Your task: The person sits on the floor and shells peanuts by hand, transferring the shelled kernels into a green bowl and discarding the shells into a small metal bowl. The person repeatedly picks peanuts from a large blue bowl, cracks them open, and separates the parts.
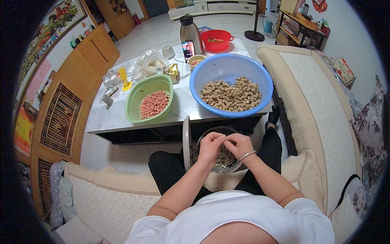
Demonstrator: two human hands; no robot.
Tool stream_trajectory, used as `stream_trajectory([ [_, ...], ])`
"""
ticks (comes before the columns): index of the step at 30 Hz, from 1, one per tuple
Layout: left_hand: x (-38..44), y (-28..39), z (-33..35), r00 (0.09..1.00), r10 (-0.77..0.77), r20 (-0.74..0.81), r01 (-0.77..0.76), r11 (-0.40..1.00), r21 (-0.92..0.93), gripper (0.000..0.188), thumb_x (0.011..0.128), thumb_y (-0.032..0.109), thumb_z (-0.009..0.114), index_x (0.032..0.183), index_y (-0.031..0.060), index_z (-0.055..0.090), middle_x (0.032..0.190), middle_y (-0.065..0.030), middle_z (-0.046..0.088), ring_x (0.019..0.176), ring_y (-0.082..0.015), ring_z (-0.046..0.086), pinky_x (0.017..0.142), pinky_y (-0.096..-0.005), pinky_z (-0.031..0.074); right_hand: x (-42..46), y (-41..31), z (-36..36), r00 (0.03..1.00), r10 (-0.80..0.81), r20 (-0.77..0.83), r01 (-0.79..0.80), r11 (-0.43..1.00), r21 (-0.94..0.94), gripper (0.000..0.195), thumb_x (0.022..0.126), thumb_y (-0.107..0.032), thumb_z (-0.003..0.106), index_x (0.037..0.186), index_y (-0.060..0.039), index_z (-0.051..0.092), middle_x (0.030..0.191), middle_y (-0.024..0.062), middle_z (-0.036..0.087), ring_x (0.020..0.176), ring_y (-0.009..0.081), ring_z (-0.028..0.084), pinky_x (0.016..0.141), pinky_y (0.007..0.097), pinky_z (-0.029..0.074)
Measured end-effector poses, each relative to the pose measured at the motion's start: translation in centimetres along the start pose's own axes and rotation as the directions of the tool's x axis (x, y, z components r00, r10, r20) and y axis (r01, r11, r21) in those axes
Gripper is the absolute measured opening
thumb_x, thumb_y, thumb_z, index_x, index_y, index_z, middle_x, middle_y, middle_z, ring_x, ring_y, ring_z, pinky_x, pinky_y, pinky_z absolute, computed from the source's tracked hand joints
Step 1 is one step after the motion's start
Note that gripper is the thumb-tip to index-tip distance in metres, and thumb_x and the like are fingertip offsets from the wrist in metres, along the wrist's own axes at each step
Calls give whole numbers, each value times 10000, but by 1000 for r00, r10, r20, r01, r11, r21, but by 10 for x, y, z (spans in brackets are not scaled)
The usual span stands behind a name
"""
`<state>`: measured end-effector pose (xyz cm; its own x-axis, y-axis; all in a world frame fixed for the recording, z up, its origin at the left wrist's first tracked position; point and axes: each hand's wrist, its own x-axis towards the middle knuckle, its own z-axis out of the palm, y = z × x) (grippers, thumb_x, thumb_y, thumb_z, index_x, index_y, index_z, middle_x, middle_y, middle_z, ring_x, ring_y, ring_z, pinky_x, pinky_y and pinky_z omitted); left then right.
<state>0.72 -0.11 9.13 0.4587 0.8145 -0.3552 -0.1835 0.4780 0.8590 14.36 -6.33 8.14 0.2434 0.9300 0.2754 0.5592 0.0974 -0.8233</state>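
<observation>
My left hand [212, 147] and my right hand [239, 145] meet fingertip to fingertip above a round bin [225, 169] between my knees. Whatever may be pinched between the fingertips is too small to see. Broken shells lie inside the bin, and its grey lid [186, 143] stands upright on the left side. Beyond my hands, a large blue plastic basin [267, 88] on the table holds unshelled peanuts [231, 96]. Left of it, a green plastic basin [131, 103] contains shelled pink peanut kernels [154, 104].
The marble-patterned table [105, 117] also bears a steel vacuum flask [191, 32], a propped phone [188, 50], a small bowl [196, 61], a red basin [217, 45], a white cup [168, 51] and plastic bags [152, 64]. A quilted sofa [317, 91] stands at the right.
</observation>
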Motion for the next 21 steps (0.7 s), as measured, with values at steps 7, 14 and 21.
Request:
stream_trajectory([
  [7, 5, -6, -6, 986, -150, 71, 151, 988, -17, 145, 949, 222, 619, 1015, 93, 626, 646, 64, 482, 481, -38, 375, 428, -209, 277, 2, 3, -3, 994, 100, 44, -104, 991, 88, 177, 835, -188, 697, 883, -19, 709, 839, 144, 700, 748, 280, 674, 709, 357, 532],
  [14, 1, -12, 9, 981, -140, 137, 150, 987, -62, 211, 1012, 256, 500, 1006, 88, 627, 626, 69, 444, 484, -32, 344, 439, -205, 244, -4, 30, 4, 959, 273, 72, -282, 914, 291, 200, 884, -200, 674, 905, -4, 709, 800, 88, 702, 709, 162, 650, 680, 300, 515],
  [21, 13, -37, 4, 987, -107, 117, 122, 985, -123, 231, 1019, 281, 488, 1031, 74, 592, 628, 61, 416, 482, -37, 359, 428, -199, 266, -12, 38, 22, 835, 532, 138, -499, 629, 596, 192, 950, -209, 622, 902, -29, 667, 691, 0, 600, 519, 61, 484, 470, 223, 364],
])
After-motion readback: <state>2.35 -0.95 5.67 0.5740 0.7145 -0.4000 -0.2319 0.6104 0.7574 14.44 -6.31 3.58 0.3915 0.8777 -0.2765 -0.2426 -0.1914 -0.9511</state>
